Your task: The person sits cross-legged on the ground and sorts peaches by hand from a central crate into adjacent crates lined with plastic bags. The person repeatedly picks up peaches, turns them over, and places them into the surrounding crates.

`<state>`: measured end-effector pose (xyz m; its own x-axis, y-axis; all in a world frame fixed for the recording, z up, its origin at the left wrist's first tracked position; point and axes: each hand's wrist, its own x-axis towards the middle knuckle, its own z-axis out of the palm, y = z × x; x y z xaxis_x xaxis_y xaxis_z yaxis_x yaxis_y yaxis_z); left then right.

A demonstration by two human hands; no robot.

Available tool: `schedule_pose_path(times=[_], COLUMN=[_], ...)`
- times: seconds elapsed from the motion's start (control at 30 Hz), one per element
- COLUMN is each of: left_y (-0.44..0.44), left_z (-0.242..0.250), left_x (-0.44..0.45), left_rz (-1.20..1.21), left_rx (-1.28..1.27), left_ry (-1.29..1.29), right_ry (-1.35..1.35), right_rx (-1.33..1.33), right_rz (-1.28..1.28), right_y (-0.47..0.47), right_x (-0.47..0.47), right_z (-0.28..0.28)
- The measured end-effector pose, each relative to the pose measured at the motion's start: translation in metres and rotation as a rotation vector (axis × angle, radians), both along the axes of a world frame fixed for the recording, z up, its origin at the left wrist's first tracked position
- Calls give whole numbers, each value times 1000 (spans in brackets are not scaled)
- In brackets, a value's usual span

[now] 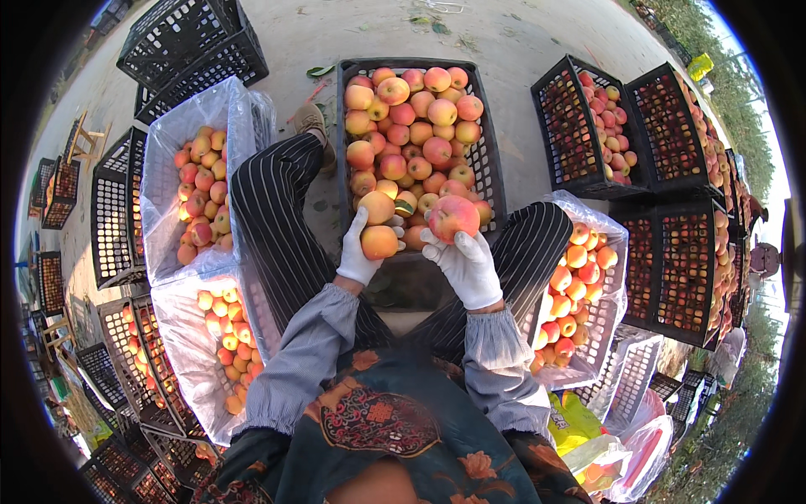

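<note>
My left hand (360,252), in a white glove, holds two apples: an upper yellow-red apple (378,207) and a lower orange-red apple (379,242). In my right hand (463,263), gloved too, rests a larger pink-red apple (454,219), fingers cupped under and beside it. Both hands are over the near end of a black plastic crate (488,170) heaped with apples (410,135). A green leaf (403,206) lies close by the upper apple in my left hand. The crate's near end is partly hidden by my hands.
Left of my leg stand crates lined with clear plastic (165,208) holding apples. Another lined crate (598,349) of apples is by my right knee. Stacked black crates of apples (683,271) rise at the right. Black crates (195,57) stand at the upper left.
</note>
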<state>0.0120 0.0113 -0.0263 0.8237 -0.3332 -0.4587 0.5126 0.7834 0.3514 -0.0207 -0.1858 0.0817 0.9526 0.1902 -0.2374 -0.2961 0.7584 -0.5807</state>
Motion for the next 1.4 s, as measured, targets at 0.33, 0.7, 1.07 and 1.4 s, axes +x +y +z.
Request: schedule_pose_path(times=[0.33,0.7,1.07,1.4], left_y=[-2,-2,-5,-10], left_z=[4,0,4,28], left_x=[3,4,3,-12], left_rz=[-7,48,7,-161], left_rx=[116,167,151,-83], left_ry=[-10,79,29,-168], right_ry=[-45,842,952,329], right_rx=[-125,-1193,-1986,-1545], right_rz=[-760,-1240,-944,-1161], right_y=[-123,-299,-426,-275], right_x=[-80,-196,-225,-150], right_z=[-6,-153,-271,-104])
